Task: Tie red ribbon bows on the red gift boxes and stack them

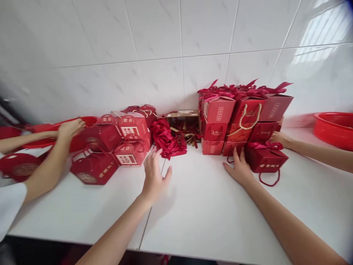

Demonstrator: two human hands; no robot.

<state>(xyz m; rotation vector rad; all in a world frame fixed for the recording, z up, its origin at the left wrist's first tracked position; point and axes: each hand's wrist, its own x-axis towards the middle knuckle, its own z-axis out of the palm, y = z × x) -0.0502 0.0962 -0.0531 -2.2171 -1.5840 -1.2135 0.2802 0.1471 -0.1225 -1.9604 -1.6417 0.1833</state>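
Observation:
My left hand (154, 173) is over the white table with its fingers spread, holding nothing. The nearest things to it are a heap of dark red ribbon (165, 138) and a red gift box with white print (128, 154). My right hand (239, 170) is open, fingers apart, at the foot of a stack of red gift boxes (215, 130). Its fingertips reach a low box (231, 147). Just right of it, a red gift box with a ribbon bow (266, 160) sits in front of the stack, its cord handle hanging down.
On the left, another person's hand (71, 128) reaches over a red plastic basin (91, 120). Another hand (280, 140) touches the stack's right side. A cardboard box (183, 115) with ribbon pieces stands against the tiled wall (162, 44). A red basin (335, 129) is at far right.

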